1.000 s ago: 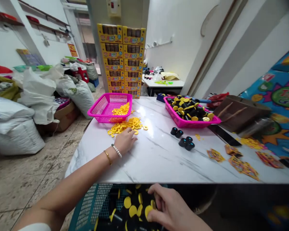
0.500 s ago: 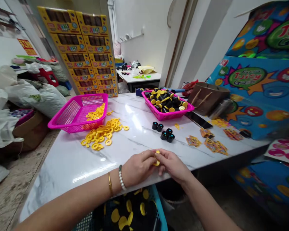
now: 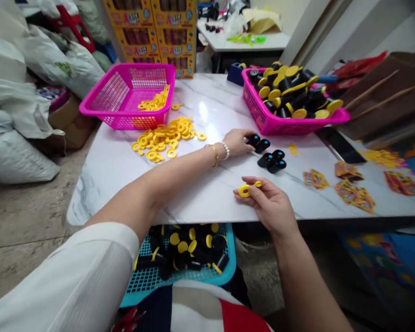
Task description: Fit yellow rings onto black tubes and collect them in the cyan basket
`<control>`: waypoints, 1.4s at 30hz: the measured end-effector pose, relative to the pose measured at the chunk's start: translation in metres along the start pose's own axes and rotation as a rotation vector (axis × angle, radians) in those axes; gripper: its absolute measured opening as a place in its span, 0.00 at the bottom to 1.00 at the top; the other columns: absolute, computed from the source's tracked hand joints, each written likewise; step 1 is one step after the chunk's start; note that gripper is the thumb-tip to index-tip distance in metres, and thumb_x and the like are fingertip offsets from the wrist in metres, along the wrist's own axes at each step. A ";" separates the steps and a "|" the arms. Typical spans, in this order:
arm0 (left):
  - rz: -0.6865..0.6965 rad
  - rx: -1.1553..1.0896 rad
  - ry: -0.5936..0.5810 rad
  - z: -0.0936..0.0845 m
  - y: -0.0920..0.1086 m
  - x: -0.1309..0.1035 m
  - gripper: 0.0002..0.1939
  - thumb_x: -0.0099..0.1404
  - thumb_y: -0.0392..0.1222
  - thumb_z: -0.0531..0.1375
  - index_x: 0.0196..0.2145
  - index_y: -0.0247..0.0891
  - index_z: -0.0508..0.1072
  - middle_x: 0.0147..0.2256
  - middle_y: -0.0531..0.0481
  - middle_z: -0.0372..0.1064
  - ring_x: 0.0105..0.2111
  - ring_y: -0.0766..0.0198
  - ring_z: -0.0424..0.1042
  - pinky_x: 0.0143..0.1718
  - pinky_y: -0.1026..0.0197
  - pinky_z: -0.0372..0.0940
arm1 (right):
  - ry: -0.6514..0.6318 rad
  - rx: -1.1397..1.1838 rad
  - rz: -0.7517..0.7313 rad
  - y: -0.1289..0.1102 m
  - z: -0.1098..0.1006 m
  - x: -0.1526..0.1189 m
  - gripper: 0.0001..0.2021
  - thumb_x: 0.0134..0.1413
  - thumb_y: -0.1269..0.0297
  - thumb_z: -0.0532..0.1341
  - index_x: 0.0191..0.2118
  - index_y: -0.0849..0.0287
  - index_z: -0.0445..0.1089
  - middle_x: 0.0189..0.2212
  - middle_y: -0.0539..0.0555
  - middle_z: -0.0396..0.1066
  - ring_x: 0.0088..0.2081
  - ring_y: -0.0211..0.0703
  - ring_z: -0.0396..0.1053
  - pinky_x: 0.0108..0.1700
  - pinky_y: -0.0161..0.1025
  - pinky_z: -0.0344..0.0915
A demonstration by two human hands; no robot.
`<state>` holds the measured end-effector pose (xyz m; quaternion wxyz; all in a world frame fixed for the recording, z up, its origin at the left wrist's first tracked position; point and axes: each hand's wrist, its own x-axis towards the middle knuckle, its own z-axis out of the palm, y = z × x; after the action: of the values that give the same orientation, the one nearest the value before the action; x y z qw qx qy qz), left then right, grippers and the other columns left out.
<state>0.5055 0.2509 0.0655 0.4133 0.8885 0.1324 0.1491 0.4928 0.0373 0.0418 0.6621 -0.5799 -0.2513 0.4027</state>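
Pinching a yellow ring between fingertips, your right hand hovers over the marble worktop edge. Your left hand reaches farther out, fingers closing on a black cap, with more black caps just beyond your right grip.

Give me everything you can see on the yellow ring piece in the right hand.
The yellow ring piece looks like glossy plastic: a flat round ring with a hole through it, joined to a second small yellow part at about. The right hand pinches it between thumb and fingertips just above the marble table's near edge. It seems tilted, hole facing up towards the camera. Nothing else touches it; the left hand is apart, at the black caps.
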 end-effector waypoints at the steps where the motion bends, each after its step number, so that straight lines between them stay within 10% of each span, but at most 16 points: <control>1: 0.012 0.015 0.014 -0.001 0.002 -0.005 0.22 0.57 0.44 0.55 0.46 0.26 0.70 0.44 0.50 0.71 0.43 0.67 0.66 0.42 0.67 0.56 | -0.013 0.013 0.009 -0.001 0.000 0.000 0.16 0.51 0.59 0.67 0.45 0.58 0.71 0.34 0.52 0.75 0.39 0.45 0.76 0.46 0.46 0.73; 15: 0.083 0.205 0.124 -0.018 0.009 -0.186 0.13 0.57 0.45 0.64 0.41 0.41 0.76 0.36 0.50 0.74 0.39 0.60 0.68 0.45 0.56 0.60 | -0.046 -0.263 -0.064 -0.013 0.029 0.004 0.12 0.42 0.56 0.70 0.29 0.59 0.75 0.26 0.50 0.74 0.26 0.35 0.67 0.28 0.31 0.63; 22: 0.058 0.276 0.135 -0.013 0.007 -0.187 0.10 0.57 0.45 0.65 0.37 0.43 0.76 0.32 0.51 0.72 0.36 0.60 0.66 0.41 0.58 0.58 | -0.016 -0.357 -0.048 -0.010 0.051 0.021 0.17 0.42 0.52 0.69 0.26 0.60 0.67 0.14 0.44 0.62 0.14 0.30 0.54 0.14 0.28 0.48; 38: -0.063 0.039 0.032 -0.019 0.020 -0.188 0.13 0.66 0.47 0.55 0.35 0.39 0.76 0.27 0.52 0.70 0.28 0.65 0.65 0.33 0.62 0.57 | -0.023 -0.516 -0.239 0.001 0.052 0.012 0.11 0.55 0.56 0.61 0.30 0.55 0.60 0.18 0.43 0.61 0.17 0.33 0.60 0.19 0.31 0.57; 42: -0.014 0.133 0.171 -0.012 0.021 -0.196 0.17 0.62 0.51 0.60 0.45 0.39 0.72 0.32 0.50 0.69 0.33 0.62 0.66 0.37 0.60 0.59 | -0.037 -0.490 -0.229 0.003 0.054 0.008 0.12 0.56 0.55 0.60 0.30 0.55 0.60 0.19 0.44 0.63 0.18 0.34 0.60 0.19 0.31 0.56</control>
<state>0.3233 0.1759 0.0582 0.3416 0.8971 0.1828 0.2126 0.4535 0.0743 0.0489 0.5384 -0.6833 -0.4172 0.2629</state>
